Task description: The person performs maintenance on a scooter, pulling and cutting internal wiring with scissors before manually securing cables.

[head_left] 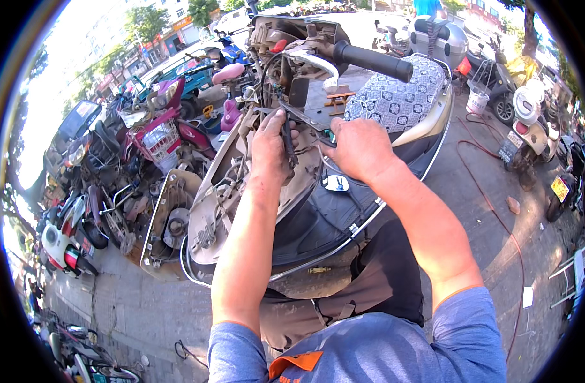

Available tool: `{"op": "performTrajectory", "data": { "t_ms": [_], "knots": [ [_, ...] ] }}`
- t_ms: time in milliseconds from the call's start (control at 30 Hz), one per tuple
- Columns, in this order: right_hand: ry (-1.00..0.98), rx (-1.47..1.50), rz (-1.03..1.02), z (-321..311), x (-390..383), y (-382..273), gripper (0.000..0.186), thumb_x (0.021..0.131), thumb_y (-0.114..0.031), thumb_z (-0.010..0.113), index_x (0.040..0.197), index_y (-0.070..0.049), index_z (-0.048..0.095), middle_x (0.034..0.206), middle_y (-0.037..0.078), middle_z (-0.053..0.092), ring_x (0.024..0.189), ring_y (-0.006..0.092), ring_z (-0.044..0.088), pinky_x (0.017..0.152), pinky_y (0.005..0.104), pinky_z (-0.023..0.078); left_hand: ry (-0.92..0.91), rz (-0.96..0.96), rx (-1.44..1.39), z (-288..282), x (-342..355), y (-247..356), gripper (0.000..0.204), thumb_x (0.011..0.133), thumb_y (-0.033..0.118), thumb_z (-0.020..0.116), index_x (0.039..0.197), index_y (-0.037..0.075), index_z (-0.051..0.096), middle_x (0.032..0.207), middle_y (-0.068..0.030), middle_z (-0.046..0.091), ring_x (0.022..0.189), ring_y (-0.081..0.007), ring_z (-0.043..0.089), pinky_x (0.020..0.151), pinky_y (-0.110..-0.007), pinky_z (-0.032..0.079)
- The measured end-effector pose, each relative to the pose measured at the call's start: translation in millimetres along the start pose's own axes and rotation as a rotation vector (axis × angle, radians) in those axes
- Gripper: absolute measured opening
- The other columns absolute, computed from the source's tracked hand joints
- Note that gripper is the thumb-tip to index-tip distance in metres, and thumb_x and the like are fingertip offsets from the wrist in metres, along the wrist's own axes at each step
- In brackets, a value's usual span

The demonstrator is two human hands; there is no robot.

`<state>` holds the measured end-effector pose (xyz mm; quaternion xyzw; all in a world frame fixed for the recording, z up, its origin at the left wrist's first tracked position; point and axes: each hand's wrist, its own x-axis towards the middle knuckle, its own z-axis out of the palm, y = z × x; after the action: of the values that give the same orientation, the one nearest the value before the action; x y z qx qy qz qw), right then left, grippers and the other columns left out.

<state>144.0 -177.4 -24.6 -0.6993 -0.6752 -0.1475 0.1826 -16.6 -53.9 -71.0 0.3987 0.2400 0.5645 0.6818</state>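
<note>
A partly stripped scooter stands in front of me, its front panel (206, 220) off-white and its inner wiring bare. My left hand (271, 148) is closed around a dark wire bundle (288, 137) below the handlebar. Just right of it, my right hand (364, 148) is closed on a green-handled tool (330, 136); the fingers hide most of it, so its exact kind is unclear. Above both hands are the white brake lever (316, 64) and the black handlebar grip (375, 61). Loose cables hang between the hands and the black footboard (318, 223).
A patterned cloth covers the scooter seat (401, 96). Old scooters and parts crowd the left, with a pink basket (159, 142) among them. A red hose (496, 214) crosses the pavement at right, near a white bucket (477, 102) and a parked scooter (528, 137).
</note>
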Motion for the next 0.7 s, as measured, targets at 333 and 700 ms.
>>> {"op": "performTrajectory", "data": {
  "t_ms": [333,700],
  "knots": [
    [-0.293,0.224,-0.158,-17.6,33.9,43.6,0.056,0.1,-0.056,0.067,0.1,0.0,0.075,0.088,0.025,0.073,0.088,0.0402,0.072,0.084,0.0489,0.056,-0.045,0.002,-0.028,-5.4,5.9,-1.0,0.018,0.107,0.025,0.065,0.109,0.007,0.068,0.083,-0.0015,0.062,0.058,-0.0111,0.051,0.052,-0.027,0.04],
    [-0.944,1.374,0.027,27.9,53.4,77.0,0.057,0.106,-0.051,0.064,0.067,-0.013,0.049,0.059,-0.003,0.044,0.045,0.009,0.039,0.046,0.0287,0.034,-0.081,-0.05,-0.154,-10.0,9.4,-1.3,0.019,0.109,0.027,0.062,0.101,0.01,0.063,0.078,-0.0007,0.059,0.054,-0.0094,0.045,0.05,-0.026,0.035]
  ]
}}
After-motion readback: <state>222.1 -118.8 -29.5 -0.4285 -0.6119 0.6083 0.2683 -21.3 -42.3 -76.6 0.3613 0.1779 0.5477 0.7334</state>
